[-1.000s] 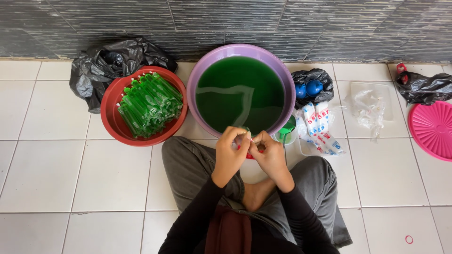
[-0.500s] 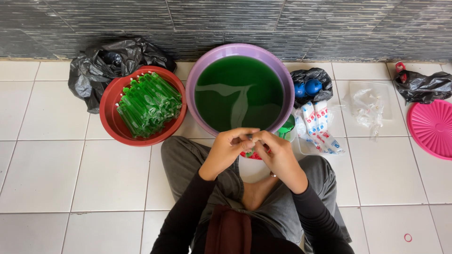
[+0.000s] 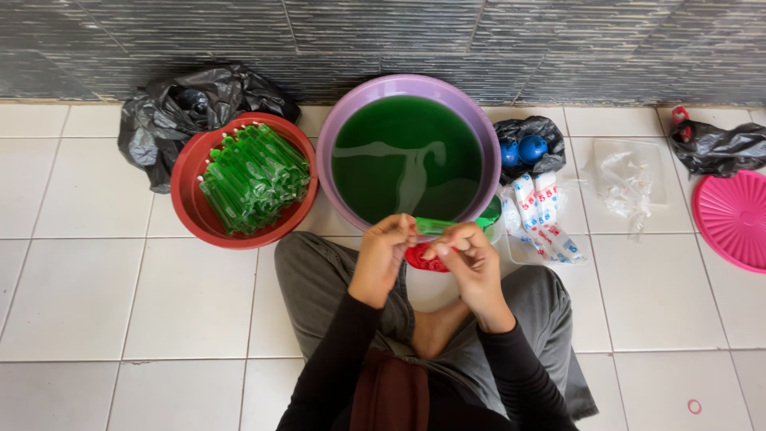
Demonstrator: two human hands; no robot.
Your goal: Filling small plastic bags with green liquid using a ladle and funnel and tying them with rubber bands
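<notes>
I sit cross-legged on a white tiled floor. My left hand (image 3: pixel 383 257) and my right hand (image 3: pixel 469 263) hold a thin plastic tube of green liquid (image 3: pixel 435 226) between them, lying sideways at the near rim of a purple basin (image 3: pixel 345 120) full of dark green liquid. Both hands pinch the tube, one at each end. Just under the hands sits a small red piece (image 3: pixel 419 258) on a white container. A red bowl (image 3: pixel 191 172) at the left is piled with several filled green tubes (image 3: pixel 254 177).
Black plastic bags lie at the back left (image 3: pixel 171 112) and far right (image 3: pixel 718 148). A black bag with blue balls (image 3: pixel 528 148), white printed packets (image 3: pixel 541 211), clear plastic bags (image 3: pixel 626 179) and a pink lid (image 3: pixel 734 217) lie to the right. A dark tiled wall runs behind.
My hands have dropped a little and moved apart, and the green tube now lies stretched sideways between them instead of being bunched at the fingertips.
</notes>
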